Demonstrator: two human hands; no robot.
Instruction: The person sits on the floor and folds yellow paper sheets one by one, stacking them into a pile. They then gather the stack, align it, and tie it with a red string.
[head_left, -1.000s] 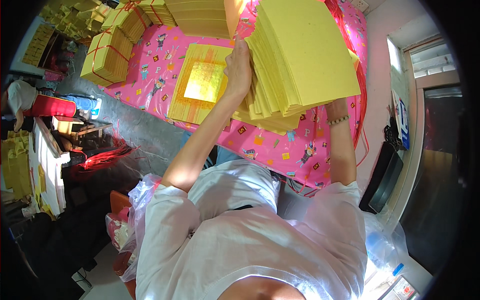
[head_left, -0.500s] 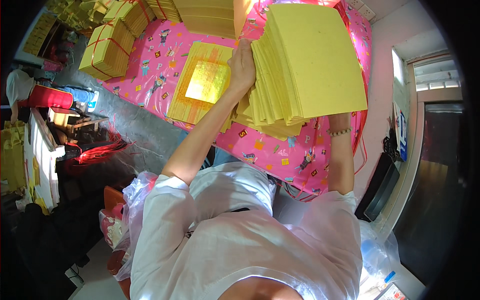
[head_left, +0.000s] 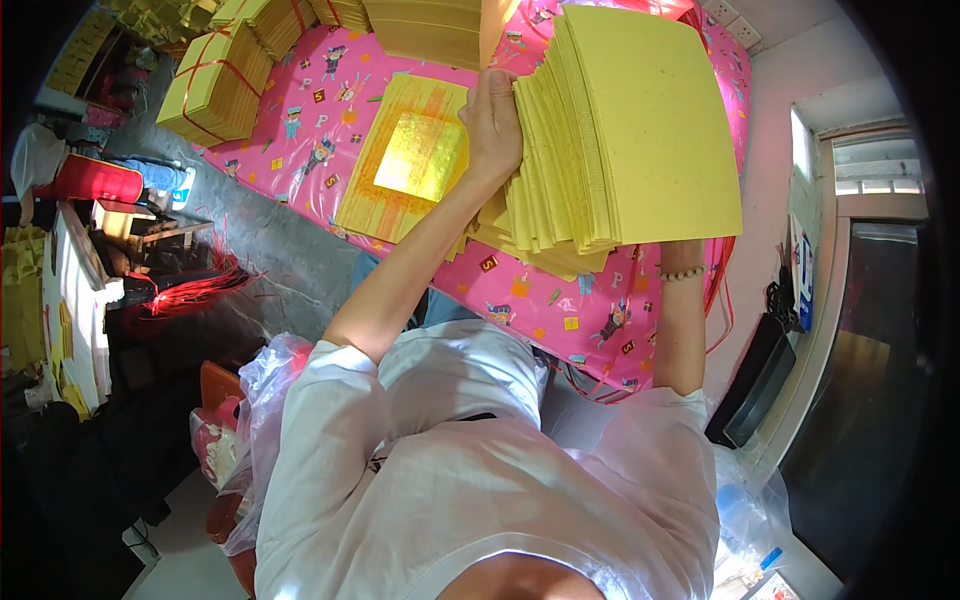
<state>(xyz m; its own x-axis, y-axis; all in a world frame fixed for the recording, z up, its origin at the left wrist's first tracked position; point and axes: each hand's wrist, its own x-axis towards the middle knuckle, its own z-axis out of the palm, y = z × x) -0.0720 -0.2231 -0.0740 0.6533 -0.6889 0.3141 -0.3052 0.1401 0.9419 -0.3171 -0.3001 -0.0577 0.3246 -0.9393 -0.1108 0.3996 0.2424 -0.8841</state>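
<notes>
Since the earlier frames the thick stack of yellow paper sheets [head_left: 630, 130] sits slightly higher and more rightward in view; left hand [head_left: 492, 120] keeps the same grip spot. Left hand is closed around the stack's left edge, fingers wrapped over the fanned sheet edges. Right hand is hidden under the stack, only the wrist with a bead bracelet [head_left: 682, 273] shows, so its grip cannot be told. The stack is held up above the pink patterned tablecloth [head_left: 540, 290], tilted, its lower sheets fanning out.

Just left of the left hand lies a flat pile of gold-foil paper [head_left: 415, 160] on the cloth. A tied yellow paper bundle [head_left: 215, 85] sits at the table's far left edge; another bundle stack [head_left: 430, 30] is at the top. Free cloth shows along the near table edge. A clear plastic bag [head_left: 262, 400], contents unclear, hangs by the person's left side.
</notes>
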